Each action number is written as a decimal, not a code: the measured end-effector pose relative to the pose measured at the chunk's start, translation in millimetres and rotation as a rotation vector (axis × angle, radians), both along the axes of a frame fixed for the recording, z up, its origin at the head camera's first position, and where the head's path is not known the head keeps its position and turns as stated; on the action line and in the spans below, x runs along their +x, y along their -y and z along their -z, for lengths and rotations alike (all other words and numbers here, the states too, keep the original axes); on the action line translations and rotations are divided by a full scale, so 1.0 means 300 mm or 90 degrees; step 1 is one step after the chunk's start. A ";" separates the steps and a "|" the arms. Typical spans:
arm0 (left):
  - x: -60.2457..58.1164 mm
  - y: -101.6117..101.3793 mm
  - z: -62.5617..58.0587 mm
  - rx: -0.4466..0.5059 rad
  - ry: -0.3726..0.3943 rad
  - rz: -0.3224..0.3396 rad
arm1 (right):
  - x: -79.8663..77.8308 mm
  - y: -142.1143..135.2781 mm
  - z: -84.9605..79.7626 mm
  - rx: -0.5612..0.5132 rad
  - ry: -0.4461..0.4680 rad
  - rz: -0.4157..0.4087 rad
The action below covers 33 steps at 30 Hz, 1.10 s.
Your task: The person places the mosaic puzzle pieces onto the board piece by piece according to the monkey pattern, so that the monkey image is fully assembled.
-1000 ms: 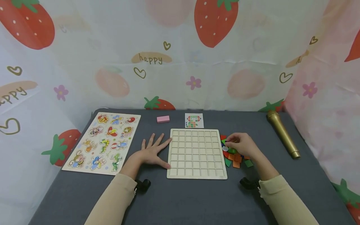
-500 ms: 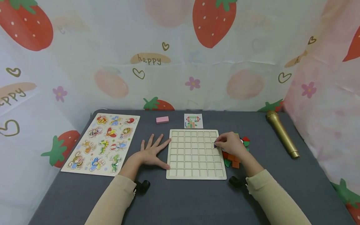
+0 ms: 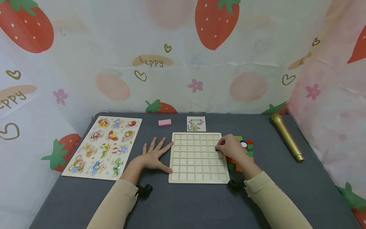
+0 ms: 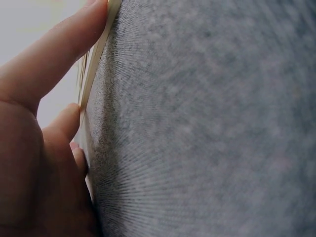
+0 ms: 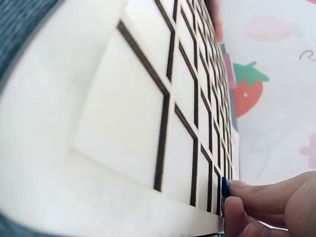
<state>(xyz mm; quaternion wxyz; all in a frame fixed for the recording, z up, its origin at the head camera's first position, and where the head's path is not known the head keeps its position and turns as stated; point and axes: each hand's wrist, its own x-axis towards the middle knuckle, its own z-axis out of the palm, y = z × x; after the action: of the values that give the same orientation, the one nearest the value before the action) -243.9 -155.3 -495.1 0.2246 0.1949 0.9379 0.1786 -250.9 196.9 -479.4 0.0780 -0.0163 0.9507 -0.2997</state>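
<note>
A pale wooden grid board (image 3: 195,158) lies in the middle of the table. My left hand (image 3: 152,158) rests flat with spread fingers, its thumb and a fingertip touching the board's left edge; the left wrist view shows the thumb (image 4: 64,47) against that edge. With thumb and fingertips, my right hand (image 3: 231,148) pinches a small dark blue piece (image 5: 225,187) over the right side of the grid. Colored pieces (image 3: 248,143) in red, green, orange, blue and white lie right of the board, partly hidden under my right hand and wrist.
A printed pattern card (image 3: 196,124) lies behind the board, with a pink block (image 3: 164,122) to its left. A picture puzzle board (image 3: 103,146) lies at the left. The gold cylinder (image 3: 287,136) is at the far right. A strawberry-print curtain (image 3: 177,70) surrounds the table's back.
My right hand has moved left from the colored pieces onto the board's right side, carrying the blue piece. My left hand stays in place.
</note>
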 end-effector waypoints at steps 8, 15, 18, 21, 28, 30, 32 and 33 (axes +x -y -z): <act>0.000 -0.003 0.007 0.002 -0.001 0.001 | 0.013 -0.028 -0.025 -0.065 0.029 -0.008; 0.003 -0.004 0.007 0.003 -0.002 0.001 | 0.035 -0.065 -0.043 -0.079 0.014 -0.003; 0.002 -0.003 0.009 0.006 -0.006 0.000 | 0.046 -0.082 -0.047 -0.070 -0.001 -0.004; 0.002 -0.001 0.011 0.007 -0.005 0.001 | 0.063 -0.102 -0.049 -0.057 -0.008 0.000; 0.004 0.005 0.014 0.004 -0.003 -0.002 | 0.127 -0.168 -0.048 -0.040 -0.024 -0.008; 0.004 0.004 0.013 0.006 -0.006 -0.002 | 0.146 -0.193 -0.049 -0.038 -0.032 -0.018; 0.004 0.003 0.012 0.009 -0.007 -0.001 | 0.164 -0.220 -0.049 -0.031 -0.038 -0.026; 0.004 0.002 0.010 0.011 -0.007 0.000 | 0.173 -0.232 -0.048 -0.028 -0.039 -0.026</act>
<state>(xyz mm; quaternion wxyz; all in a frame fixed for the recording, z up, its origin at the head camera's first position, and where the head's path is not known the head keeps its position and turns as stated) -242.7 -155.8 -498.2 0.2174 0.1975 0.9377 0.1855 -199.1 266.6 -465.1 0.0549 -0.0468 0.9454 -0.3179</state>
